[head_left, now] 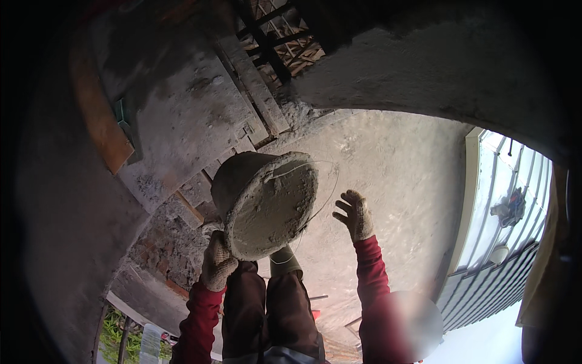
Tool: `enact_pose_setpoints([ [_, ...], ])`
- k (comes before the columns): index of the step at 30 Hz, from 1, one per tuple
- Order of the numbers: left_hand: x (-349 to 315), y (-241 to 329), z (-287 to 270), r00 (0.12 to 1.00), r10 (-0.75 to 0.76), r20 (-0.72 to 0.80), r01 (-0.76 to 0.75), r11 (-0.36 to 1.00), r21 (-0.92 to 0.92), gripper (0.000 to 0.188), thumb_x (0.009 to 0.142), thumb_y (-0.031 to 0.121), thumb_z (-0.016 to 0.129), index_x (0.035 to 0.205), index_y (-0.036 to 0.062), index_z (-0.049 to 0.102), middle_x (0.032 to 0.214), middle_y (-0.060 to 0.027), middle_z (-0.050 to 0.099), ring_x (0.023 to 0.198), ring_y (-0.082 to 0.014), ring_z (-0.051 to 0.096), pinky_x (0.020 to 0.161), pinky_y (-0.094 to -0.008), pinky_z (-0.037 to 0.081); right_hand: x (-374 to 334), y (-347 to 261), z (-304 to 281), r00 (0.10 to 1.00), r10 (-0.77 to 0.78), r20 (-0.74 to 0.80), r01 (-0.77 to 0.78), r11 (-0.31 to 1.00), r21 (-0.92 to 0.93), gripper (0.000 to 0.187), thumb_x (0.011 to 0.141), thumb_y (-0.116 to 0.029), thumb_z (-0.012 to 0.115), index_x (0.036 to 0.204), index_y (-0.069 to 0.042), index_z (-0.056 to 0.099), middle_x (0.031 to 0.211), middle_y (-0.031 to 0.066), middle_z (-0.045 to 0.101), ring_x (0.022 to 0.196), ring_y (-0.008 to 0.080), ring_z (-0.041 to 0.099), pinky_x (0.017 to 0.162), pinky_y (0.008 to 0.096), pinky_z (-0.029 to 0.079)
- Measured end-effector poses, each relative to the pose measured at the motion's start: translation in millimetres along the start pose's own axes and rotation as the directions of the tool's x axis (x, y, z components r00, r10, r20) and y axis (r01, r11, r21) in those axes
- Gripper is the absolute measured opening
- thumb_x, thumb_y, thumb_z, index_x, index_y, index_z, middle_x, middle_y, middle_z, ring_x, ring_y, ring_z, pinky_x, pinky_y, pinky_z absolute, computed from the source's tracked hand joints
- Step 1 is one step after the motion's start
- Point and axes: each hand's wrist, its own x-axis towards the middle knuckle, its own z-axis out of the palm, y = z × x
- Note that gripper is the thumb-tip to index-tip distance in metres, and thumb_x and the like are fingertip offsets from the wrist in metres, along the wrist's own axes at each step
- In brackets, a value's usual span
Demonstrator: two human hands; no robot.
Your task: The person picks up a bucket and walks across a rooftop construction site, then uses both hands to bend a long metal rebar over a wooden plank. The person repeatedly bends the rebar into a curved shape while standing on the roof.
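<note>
A bucket [276, 209] caked with grey mortar is tilted in front of my legs, its mouth turned up and to the right. A thin wire handle [337, 176] loops out past its right side. My left hand [217, 262], in a knitted work glove, is closed on the bucket's lower left edge; part of its fingers is hidden there. To the right of the bucket, apart from it, my right hand [357, 215] is raised in the same kind of glove. Its fingers are spread and hold nothing.
Wooden planks [251, 91] lie at the upper left beside a grey slab, with a brown board [97, 112] farther left. Rubble and broken brick [163, 252] lie left of my legs. A barred opening [282, 39] is at the top. Corrugated sheeting [494, 236] shows at right.
</note>
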Motion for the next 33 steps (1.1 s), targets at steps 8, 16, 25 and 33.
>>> enact_pose_setpoints([
  [8, -88, -40, 37, 0.999, -0.007, 0.046, -0.011, 0.918, 0.397, 0.049, 0.072, 0.019, 0.069, 0.116, 0.0025, 0.054, 0.111, -0.0164, 0.055, 0.105, -0.0347, 0.054, 0.091, -0.0400, 0.044, -17, -33, -12, 0.945, 0.140, 0.294, -0.181, 0.977, 0.116, 0.093, 0.080, -0.076, 0.042, 0.141, -0.007, 0.033, 0.132, 0.0256, 0.047, 0.120, 0.0378, 0.049, 0.101, 0.0506, 0.040],
  [16, -86, -141, 46, 0.891, -0.451, -0.055, 0.453, 0.875, 0.170, 0.041, 0.072, 0.019, 0.073, 0.105, 0.0020, 0.054, 0.109, -0.0086, 0.059, 0.093, -0.0167, 0.061, 0.078, -0.0341, 0.050, 30, 8, -30, 0.908, 0.295, 0.296, -0.269, 0.955, -0.129, 0.093, 0.082, -0.078, 0.032, 0.142, -0.007, 0.033, 0.130, 0.0209, 0.052, 0.119, 0.0329, 0.051, 0.100, 0.0463, 0.038],
  [25, -52, -198, 43, 0.801, -0.328, -0.500, 0.560, 0.707, 0.432, 0.096, 0.070, 0.043, 0.077, 0.137, -0.0069, 0.030, 0.133, -0.0293, 0.040, 0.109, -0.0407, 0.054, 0.093, -0.0437, 0.047, 53, 56, -10, 0.988, 0.037, 0.150, 0.101, 0.576, -0.811, 0.087, 0.081, -0.063, 0.058, 0.140, -0.004, 0.036, 0.139, 0.0197, 0.044, 0.128, 0.0346, 0.042, 0.106, 0.0403, 0.034],
  [33, 8, -228, 29, 0.735, -0.303, -0.606, 0.640, 0.605, 0.474, 0.111, 0.068, 0.048, 0.078, 0.141, -0.0087, 0.017, 0.143, -0.0334, 0.026, 0.135, -0.0435, 0.026, 0.111, -0.0445, 0.029, 46, 65, 64, 0.973, -0.203, 0.107, 0.125, 0.075, -0.989, 0.094, 0.078, -0.064, 0.059, 0.141, -0.001, 0.030, 0.142, 0.0226, 0.037, 0.131, 0.0358, 0.038, 0.105, 0.0469, 0.033],
])
